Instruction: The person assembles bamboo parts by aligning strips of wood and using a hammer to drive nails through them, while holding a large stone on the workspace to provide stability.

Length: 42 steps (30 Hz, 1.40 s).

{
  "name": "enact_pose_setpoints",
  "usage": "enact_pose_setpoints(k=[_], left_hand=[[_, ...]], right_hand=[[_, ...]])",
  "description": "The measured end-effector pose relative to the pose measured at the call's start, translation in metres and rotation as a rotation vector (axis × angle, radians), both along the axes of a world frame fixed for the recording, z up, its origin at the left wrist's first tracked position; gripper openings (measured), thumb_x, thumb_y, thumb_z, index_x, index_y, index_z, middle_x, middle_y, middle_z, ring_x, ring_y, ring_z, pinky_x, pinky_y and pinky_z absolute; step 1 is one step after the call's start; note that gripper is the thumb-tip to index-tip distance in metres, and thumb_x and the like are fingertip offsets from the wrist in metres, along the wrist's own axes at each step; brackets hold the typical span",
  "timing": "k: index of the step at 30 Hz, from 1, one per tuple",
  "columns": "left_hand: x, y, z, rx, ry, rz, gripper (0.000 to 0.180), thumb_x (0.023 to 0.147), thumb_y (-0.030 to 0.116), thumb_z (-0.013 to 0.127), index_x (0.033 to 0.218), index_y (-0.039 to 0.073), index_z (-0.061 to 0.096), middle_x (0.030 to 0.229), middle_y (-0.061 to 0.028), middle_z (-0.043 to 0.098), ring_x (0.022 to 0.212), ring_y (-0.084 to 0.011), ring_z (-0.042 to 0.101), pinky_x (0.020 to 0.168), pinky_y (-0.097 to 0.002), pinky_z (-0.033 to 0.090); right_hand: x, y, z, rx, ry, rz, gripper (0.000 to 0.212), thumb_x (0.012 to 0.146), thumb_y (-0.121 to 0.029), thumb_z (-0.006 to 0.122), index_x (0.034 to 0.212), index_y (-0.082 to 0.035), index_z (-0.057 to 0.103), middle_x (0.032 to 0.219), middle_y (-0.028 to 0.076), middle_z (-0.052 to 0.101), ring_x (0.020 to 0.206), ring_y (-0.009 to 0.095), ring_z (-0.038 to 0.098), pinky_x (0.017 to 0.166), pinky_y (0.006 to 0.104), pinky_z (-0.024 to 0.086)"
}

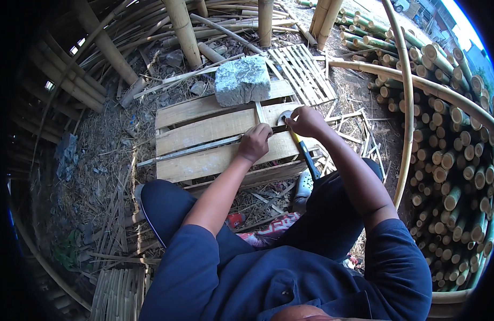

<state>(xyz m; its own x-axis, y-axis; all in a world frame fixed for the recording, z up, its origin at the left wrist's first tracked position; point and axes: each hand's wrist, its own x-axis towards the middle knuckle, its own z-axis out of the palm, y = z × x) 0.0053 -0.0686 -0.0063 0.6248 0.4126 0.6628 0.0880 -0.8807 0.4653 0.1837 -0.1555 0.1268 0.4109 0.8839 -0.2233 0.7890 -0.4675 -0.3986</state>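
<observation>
My left hand (pixel 256 142) is closed on a thin bamboo strip (pixel 260 113), its fingers low over the wooden slats. The strip runs up to a rough grey stone block (pixel 242 80). Another long, narrow strip (pixel 196 150) lies across the slats and reaches left from that hand. My right hand (pixel 307 122) has its fingers closed at the head end of a hammer (pixel 302 152), whose yellow and black handle slants down toward my knee. Both hands are above a low slatted wooden platform (pixel 177 140), close to each other. The fingertips' exact hold is partly hidden.
A small slatted bamboo panel (pixel 303 75) lies beyond the platform. Stacked green bamboo poles (pixel 450 160) fill the right side, behind a curved bamboo rail (pixel 407 101). Upright bamboo posts (pixel 182 32) stand ahead. Loose strips and straw litter the ground.
</observation>
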Motion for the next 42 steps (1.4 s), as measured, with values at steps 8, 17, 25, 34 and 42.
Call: enact_pose_setpoints(k=[8,17,25,34,42], left_hand=[[0.002,0.009,-0.01,-0.277,-0.027,0.083,0.005,0.091,0.002,0.06,0.094,0.005,0.058,0.091,-0.0155,0.063,0.083,-0.0403,0.065,0.07,-0.0471,0.053],[0.001,0.005,-0.002,-0.316,-0.109,0.069,0.006,0.09,0.0,0.063,0.092,0.002,0.058,0.088,-0.0158,0.061,0.08,-0.0378,0.064,0.068,-0.044,0.052],[-0.002,0.011,-0.003,-0.21,-0.218,0.118,0.006,0.09,-0.001,0.066,0.092,0.001,0.061,0.095,-0.0125,0.063,0.083,-0.0308,0.068,0.064,-0.0367,0.054],[-0.004,0.006,0.021,-0.206,-0.124,0.065,0.01,0.082,-0.001,0.067,0.087,0.004,0.061,0.085,-0.0127,0.063,0.076,-0.0344,0.064,0.067,-0.0412,0.053],[-0.032,0.038,0.01,-0.158,0.049,0.014,0.007,0.084,0.001,0.067,0.089,0.003,0.061,0.085,-0.0133,0.064,0.079,-0.0361,0.064,0.067,-0.0439,0.052]], right_hand=[[0.0,0.019,-0.072,0.232,0.009,0.362,0.032,0.085,-0.018,0.069,0.116,-0.009,0.072,0.095,0.02,0.073,0.093,0.037,0.07,0.084,0.0451,0.055],[-0.016,0.023,-0.099,0.161,-0.206,0.361,0.035,0.079,-0.044,0.08,0.106,-0.022,0.078,0.103,0.006,0.066,0.112,0.032,0.057,0.093,0.049,0.047],[-0.027,0.033,-0.077,-0.009,-0.149,0.333,0.032,0.081,-0.052,0.074,0.107,-0.033,0.08,0.108,0.004,0.073,0.117,0.032,0.059,0.098,0.0496,0.046],[-0.03,0.038,-0.068,-0.143,-0.152,0.219,0.026,0.084,-0.042,0.073,0.104,-0.027,0.081,0.114,0.007,0.073,0.12,0.032,0.059,0.101,0.052,0.044],[-0.032,0.035,-0.066,-0.108,-0.137,0.267,0.025,0.094,-0.049,0.061,0.1,-0.035,0.081,0.108,0.009,0.072,0.118,0.032,0.06,0.102,0.0506,0.043]])
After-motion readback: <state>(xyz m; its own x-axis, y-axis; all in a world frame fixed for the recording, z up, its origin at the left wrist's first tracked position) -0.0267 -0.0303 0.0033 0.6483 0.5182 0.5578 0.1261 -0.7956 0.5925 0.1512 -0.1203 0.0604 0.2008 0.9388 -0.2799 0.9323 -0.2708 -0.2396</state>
